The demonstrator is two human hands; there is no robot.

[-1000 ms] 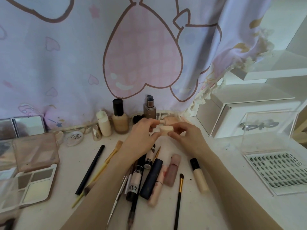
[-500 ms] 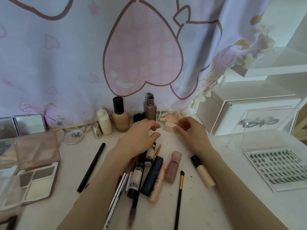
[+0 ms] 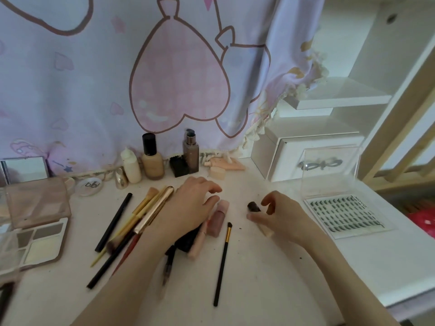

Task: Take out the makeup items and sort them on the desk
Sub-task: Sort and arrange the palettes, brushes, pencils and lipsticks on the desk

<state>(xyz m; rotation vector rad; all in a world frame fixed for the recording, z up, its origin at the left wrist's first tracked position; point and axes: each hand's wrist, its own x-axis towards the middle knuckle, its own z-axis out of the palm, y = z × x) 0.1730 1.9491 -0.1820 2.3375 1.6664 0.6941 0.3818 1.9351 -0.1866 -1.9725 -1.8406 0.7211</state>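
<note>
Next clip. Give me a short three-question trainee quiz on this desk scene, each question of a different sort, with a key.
1. True or false: the right hand grips the beige concealer tube with the black cap.
2. Multiple choice: the small beige sponge puff lies (A) in the left hand, (B) on the white desk near the flat peach tube, (C) on the clear lash tray.
3. Fill in: the black-handled brush with the gold ferrule lies between the two ____.

Key: 1 true. 2 B. 3 forearms.
</note>
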